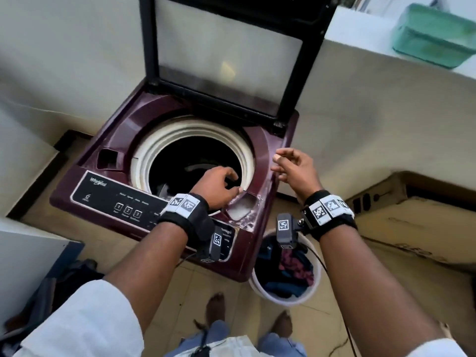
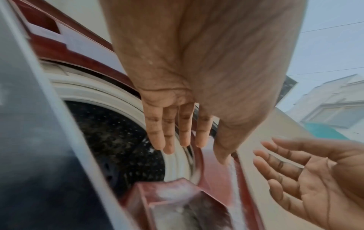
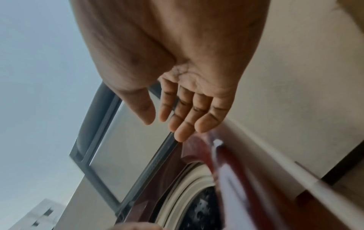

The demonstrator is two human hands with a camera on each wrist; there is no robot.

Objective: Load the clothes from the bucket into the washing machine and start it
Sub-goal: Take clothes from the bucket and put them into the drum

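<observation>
A maroon top-loading washing machine (image 1: 268,161) stands with its glass lid (image 1: 226,60) raised and its dark drum (image 1: 195,161) showing through the white rim. My left hand (image 1: 221,185) hovers over the drum's near right edge, fingers relaxed and empty; the left wrist view shows the same left hand (image 2: 177,132) with straight fingers above the drum (image 2: 118,147). My right hand (image 1: 293,166) hangs in the air beside the machine's right side, fingers loose and holding nothing, as the right hand (image 3: 187,112) also appears from the wrist. A white bucket (image 1: 318,279) with dark blue and pink clothes (image 1: 291,271) sits on the floor below the right wrist.
The black control panel (image 1: 110,199) runs along the machine's front. A detergent tray (image 1: 242,206) with white powder sits at the front right corner. A green tub (image 1: 435,34) rests on the ledge at the back right. Cardboard (image 1: 412,215) lies on the floor to the right.
</observation>
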